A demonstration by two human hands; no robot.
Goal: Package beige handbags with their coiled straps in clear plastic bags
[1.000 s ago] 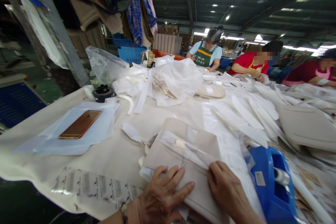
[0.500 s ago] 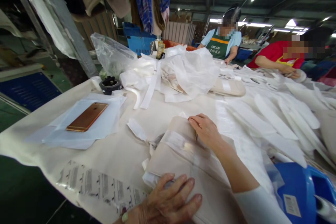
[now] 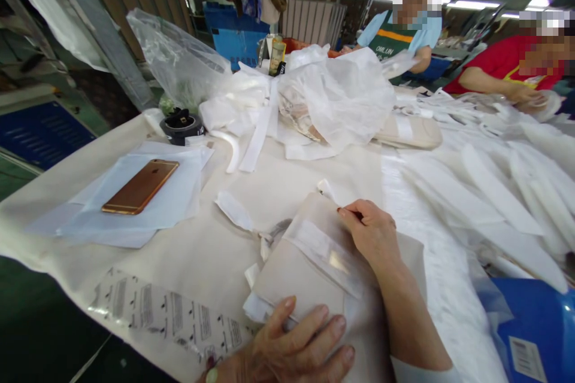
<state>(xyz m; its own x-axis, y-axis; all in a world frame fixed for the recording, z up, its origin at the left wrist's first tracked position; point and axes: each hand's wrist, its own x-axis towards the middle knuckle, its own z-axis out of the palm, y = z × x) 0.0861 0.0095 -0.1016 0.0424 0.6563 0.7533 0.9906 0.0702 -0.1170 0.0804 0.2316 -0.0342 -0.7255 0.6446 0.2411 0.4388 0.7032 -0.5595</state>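
Observation:
A beige folded cloth piece point(image 3: 296, 269) lies on the table in front of me, with a strip of clear tape point(image 3: 323, 251) across it. My left hand point(image 3: 291, 347) lies flat on its near edge, fingers spread. My right hand point(image 3: 371, 233) rests on the far part of the piece, fingers curled and pressing down at the tape's far end. Loose white strips point(image 3: 233, 212) lie beside the piece.
A gold phone point(image 3: 140, 185) lies on white sheets at the left. A black tape roll point(image 3: 182, 127), clear plastic bags point(image 3: 341, 93) and several white strips point(image 3: 485, 185) cover the table. A blue tape dispenser point(image 3: 534, 329) stands at the right. Two other people work at the far side.
My right hand went from the near edge of the piece up along the tape to its far end. The left hand stayed pressed on the near edge. The view tilted down.

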